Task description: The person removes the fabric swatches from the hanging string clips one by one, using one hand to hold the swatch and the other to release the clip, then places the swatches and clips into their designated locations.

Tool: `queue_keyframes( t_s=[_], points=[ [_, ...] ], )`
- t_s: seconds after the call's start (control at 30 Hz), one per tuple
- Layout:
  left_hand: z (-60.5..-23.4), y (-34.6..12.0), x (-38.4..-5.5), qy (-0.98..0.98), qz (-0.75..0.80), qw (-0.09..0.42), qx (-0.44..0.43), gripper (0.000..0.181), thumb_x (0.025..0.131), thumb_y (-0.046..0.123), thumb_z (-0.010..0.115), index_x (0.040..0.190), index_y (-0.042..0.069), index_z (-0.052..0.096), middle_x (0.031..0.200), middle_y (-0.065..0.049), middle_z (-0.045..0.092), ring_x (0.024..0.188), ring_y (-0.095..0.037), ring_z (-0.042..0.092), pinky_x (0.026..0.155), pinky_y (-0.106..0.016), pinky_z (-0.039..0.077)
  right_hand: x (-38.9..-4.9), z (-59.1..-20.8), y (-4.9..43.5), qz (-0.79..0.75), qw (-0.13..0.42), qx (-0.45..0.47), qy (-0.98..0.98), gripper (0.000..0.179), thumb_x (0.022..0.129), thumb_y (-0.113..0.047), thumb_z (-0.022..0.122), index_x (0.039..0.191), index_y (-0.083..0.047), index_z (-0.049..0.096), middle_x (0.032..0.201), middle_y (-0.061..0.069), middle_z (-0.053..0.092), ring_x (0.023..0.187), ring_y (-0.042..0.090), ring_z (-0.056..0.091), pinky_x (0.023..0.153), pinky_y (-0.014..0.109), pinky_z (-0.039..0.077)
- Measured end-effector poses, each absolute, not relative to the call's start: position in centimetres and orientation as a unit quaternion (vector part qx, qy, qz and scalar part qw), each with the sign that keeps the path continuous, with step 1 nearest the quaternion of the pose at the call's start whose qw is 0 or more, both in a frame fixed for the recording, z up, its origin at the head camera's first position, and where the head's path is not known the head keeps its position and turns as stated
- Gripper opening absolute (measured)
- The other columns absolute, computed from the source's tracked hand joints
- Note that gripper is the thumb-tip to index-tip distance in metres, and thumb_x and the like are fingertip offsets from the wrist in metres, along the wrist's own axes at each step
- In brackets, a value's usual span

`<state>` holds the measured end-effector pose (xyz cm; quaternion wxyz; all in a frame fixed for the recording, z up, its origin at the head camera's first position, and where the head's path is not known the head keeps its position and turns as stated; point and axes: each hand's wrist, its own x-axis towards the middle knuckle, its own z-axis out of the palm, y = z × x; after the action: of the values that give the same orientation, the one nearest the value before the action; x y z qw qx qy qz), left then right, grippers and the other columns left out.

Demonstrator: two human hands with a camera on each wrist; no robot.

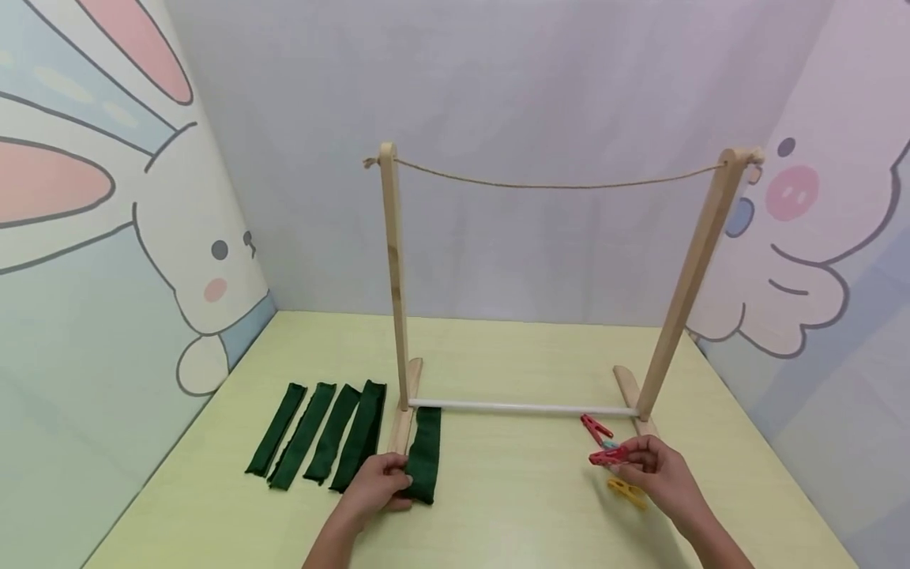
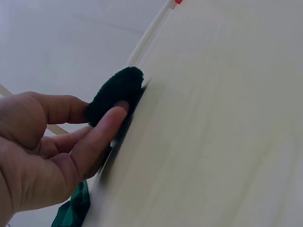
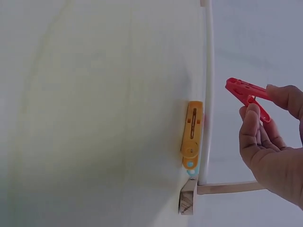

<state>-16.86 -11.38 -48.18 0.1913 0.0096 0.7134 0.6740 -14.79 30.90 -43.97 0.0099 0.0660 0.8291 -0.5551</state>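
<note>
My left hand (image 1: 373, 484) pinches the near end of a dark green cloth strip (image 1: 424, 458) beside the left foot of a wooden stand. In the left wrist view, thumb and fingers grip the strip's folded end (image 2: 113, 92) close to the tabletop. Over on the right, my right hand (image 1: 657, 472) holds a red clothespin (image 1: 607, 456) between thumb and fingers; its prongs point away from the hand in the right wrist view. Below that hand lies a yellow clothespin (image 1: 627, 491), with another red clothespin (image 1: 596, 428) and a light blue clothespin (image 1: 610, 444) close by.
Several more green strips (image 1: 306, 438) lie side by side left of the stand. Its two upright posts (image 1: 395, 276) carry a sagging rope (image 1: 526, 186) across the top, and a white bar (image 1: 522, 408) joins them low down. Cartoon-printed walls (image 1: 128, 356) enclose the table (image 1: 512, 490).
</note>
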Motion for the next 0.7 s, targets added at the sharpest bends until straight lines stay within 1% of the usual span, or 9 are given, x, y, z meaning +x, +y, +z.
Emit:
queue_keyframes(
  t_s=[0.23, 0.33, 0.47, 0.7],
  points=[
    [-47.9, -11.6, -16.8, 0.751, 0.631, 0.190, 0.042, 0.041, 0.086, -0.005, 0.058, 0.123, -0.018, 0.045, 0.080, -0.007, 0.047, 0.067, -0.017, 0.055, 0.058, -0.035, 0.053, -14.7, -44.7, 30.9, -0.542, 0.022, 0.073, 0.837, 0.037, 0.078, 0.006, 0.069, 0.109, 0.011, 0.050, 0.093, 0.014, 0.063, 0.078, 0.018, 0.061, 0.065, 0.028, 0.051],
    [-47.7, -11.4, -16.7, 0.761, 0.618, 0.190, 0.058, 0.044, 0.085, -0.004, 0.059, 0.124, -0.019, 0.044, 0.080, -0.007, 0.047, 0.067, -0.016, 0.054, 0.057, -0.034, 0.052, -14.8, -45.1, 30.8, -0.531, 0.026, 0.064, 0.845, 0.036, 0.077, 0.005, 0.070, 0.107, 0.011, 0.052, 0.091, 0.014, 0.064, 0.076, 0.018, 0.061, 0.063, 0.028, 0.051],
    [-47.6, -11.2, -16.8, 0.766, 0.607, 0.200, 0.070, 0.045, 0.085, -0.003, 0.060, 0.124, -0.019, 0.044, 0.079, -0.006, 0.047, 0.067, -0.016, 0.055, 0.056, -0.034, 0.051, -15.2, -45.6, 30.7, -0.487, 0.026, 0.040, 0.872, 0.032, 0.076, 0.001, 0.073, 0.102, 0.008, 0.057, 0.085, 0.009, 0.065, 0.073, 0.017, 0.060, 0.060, 0.026, 0.049],
    [-47.4, -10.9, -17.1, 0.762, 0.609, 0.202, 0.088, 0.045, 0.084, -0.005, 0.060, 0.123, -0.020, 0.044, 0.078, -0.006, 0.044, 0.066, -0.015, 0.053, 0.057, -0.035, 0.051, -15.7, -45.9, 30.4, -0.426, 0.021, -0.009, 0.905, 0.027, 0.071, -0.001, 0.077, 0.092, 0.005, 0.060, 0.077, 0.004, 0.061, 0.068, 0.016, 0.057, 0.057, 0.025, 0.047]
  ],
)
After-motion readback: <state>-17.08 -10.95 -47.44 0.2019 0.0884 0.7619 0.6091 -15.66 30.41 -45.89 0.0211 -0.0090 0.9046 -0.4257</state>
